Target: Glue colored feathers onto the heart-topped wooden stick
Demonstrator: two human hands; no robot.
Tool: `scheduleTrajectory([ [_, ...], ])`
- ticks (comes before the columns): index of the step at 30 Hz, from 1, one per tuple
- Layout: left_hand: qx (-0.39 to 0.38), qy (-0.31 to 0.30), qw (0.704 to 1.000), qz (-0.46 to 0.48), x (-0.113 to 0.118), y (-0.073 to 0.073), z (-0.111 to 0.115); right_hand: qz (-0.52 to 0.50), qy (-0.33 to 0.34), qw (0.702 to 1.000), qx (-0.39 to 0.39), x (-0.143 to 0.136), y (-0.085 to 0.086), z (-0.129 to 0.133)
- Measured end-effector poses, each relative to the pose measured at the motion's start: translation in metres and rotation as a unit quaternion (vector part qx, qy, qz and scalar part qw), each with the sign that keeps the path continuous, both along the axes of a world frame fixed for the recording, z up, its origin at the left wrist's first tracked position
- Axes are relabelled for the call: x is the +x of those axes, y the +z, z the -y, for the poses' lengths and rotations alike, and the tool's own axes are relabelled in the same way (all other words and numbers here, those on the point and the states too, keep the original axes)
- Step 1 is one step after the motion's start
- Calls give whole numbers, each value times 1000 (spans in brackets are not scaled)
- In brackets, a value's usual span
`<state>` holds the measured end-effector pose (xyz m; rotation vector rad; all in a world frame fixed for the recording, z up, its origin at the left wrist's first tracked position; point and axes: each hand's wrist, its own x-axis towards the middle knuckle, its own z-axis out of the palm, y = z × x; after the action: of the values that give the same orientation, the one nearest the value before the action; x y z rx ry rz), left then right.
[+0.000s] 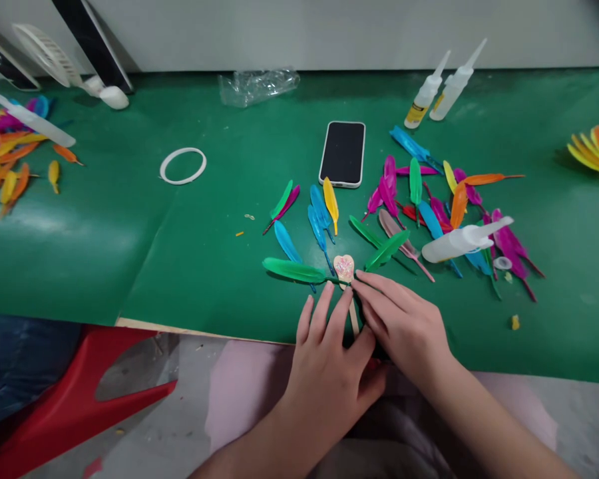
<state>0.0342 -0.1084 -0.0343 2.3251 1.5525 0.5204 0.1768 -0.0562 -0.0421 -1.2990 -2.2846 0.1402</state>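
Heart-topped stick (344,266) lay on the green worktop (219,219) near its front edge, stick end toward 6 o'clock. A green feather (294,271) pointed to 9 o'clock, its quill across the heart's lower part. Left hand (327,349): outer fingers spread, fingertips at the quill; thumb side partly hidden, so how far its grip was closed, or whether it had the stick, could not be told. Right hand (409,326): fingers together, tips at the heart's right edge; thumb out of sight, closure of its grip likewise unclear. From the heart, a phone (343,153) lay at 12 o'clock, two upright glue bottles (416,103) at 1, loose mixed feathers (389,179) toward 2, a lying glue bottle (452,245) at 3 and a white ring (166,166) at 10.
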Motion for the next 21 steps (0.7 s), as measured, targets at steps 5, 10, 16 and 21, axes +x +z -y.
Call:
scheduleTrajectory([
  [5,0,-1,1000,0,1,0,0,2,3,1000,2,-1,-1,-1],
  [10,5,0,1000,3,1,0,0,-1,2,1000,-1,-1,-1,0],
  [16,-1,-6,1000,2,1,0,-1,-1,5,1000,7,0,-1,1],
  [21,-2,-15,1000,11,1,1,0,-2,8,1000,10,0,-1,0],
])
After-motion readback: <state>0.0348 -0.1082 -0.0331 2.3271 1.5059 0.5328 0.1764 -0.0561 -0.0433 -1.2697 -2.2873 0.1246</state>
